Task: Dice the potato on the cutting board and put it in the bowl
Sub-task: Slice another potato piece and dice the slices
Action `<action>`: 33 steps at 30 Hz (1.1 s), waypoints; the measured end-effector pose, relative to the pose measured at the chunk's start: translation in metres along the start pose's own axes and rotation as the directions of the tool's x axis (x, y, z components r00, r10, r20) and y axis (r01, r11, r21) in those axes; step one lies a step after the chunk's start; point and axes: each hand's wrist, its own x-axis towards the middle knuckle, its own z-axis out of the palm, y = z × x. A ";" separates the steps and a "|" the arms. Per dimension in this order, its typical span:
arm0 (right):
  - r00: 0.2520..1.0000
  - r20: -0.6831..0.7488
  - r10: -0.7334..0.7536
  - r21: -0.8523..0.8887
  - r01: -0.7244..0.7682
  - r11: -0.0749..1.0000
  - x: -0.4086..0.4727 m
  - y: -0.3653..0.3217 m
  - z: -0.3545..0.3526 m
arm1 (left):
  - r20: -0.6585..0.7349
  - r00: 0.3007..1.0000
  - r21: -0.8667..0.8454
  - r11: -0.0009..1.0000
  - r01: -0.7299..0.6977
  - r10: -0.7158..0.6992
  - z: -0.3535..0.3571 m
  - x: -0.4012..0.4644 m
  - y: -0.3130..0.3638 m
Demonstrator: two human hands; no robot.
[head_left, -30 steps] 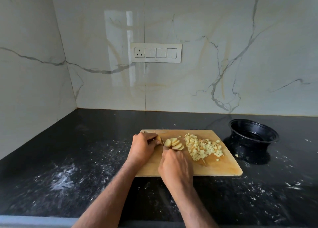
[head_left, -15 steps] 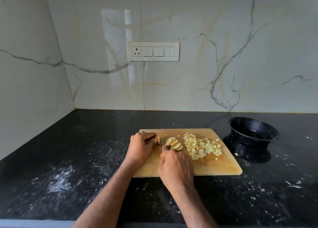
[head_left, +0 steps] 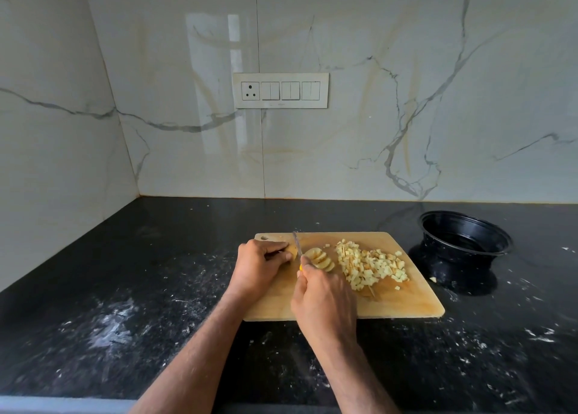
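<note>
Wooden board [head_left: 406,301]: left hand [head_left: 261,265] apparently clamps potato [head_left: 292,251], right hand [head_left: 323,301] grips knife [head_left: 297,244].

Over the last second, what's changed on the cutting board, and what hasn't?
The knife in the right hand has lifted, its blade now raised between the potato piece and the slices. The left hand still grips that piece. The diced pile, cutting board and bowl stayed put.
</note>
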 end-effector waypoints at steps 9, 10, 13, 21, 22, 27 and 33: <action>0.998 0.032 -0.054 0.041 0.053 0.998 0.000 0.000 0.000 | -0.023 1.000 -0.033 0.999 0.020 -0.021 -0.001 -0.001 -0.001; 0.998 0.038 -0.058 0.043 0.057 0.997 0.001 0.001 0.000 | -0.024 1.000 -0.037 0.999 0.017 -0.018 -0.001 -0.001 -0.001; 0.997 0.040 -0.066 0.048 0.064 0.997 0.001 0.002 0.001 | -0.033 0.999 -0.031 1.000 0.006 -0.007 -0.001 -0.001 -0.001; 0.992 0.077 -0.098 -0.003 0.098 0.995 0.003 0.000 0.004 | -0.046 0.999 -0.030 0.999 0.014 -0.015 -0.002 0.001 0.001; 0.991 0.085 -0.100 -0.001 0.101 0.995 0.003 -0.001 0.005 | -0.045 0.999 -0.027 0.999 0.019 -0.020 -0.002 0.001 0.001; 0.988 0.101 -0.117 -0.018 0.120 0.993 0.006 -0.003 0.007 | -0.055 0.998 -0.030 0.999 0.042 -0.044 -0.003 0.002 -0.002; 0.987 0.117 -0.107 -0.014 0.109 0.994 0.009 -0.005 0.009 | -0.058 0.996 -0.008 0.998 0.064 -0.064 -0.003 0.003 -0.001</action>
